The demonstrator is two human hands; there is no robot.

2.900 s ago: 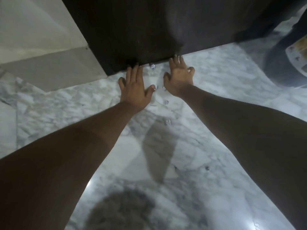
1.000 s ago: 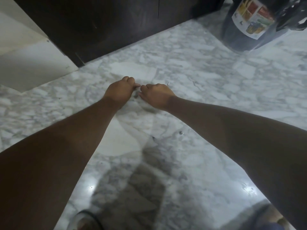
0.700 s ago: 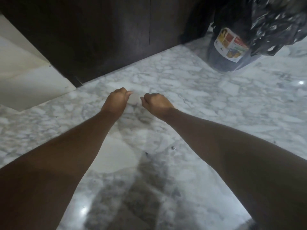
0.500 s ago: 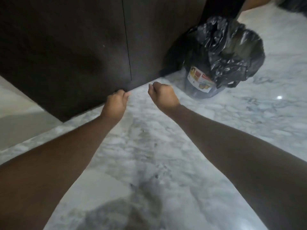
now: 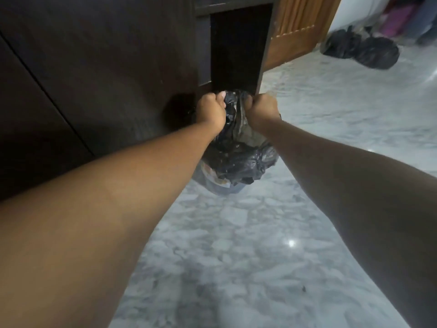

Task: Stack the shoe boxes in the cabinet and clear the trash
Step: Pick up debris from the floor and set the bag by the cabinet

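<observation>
Over the bin's mouth, my left hand (image 5: 210,111) and right hand (image 5: 261,110) are curled into fists close together, one on each side of the black trash bag (image 5: 238,159). Whether they grip the plastic or something small, I cannot tell. The bag lines a bin (image 5: 224,189) on the marble floor (image 5: 236,245), against the dark cabinet (image 5: 106,67) — two more black bags (image 5: 364,50) lie well away by the wooden door (image 5: 295,31)

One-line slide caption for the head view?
Left hand and right hand, fingers curled, at the top of the black trash bag beside the dark cabinet on a marble floor.
</observation>
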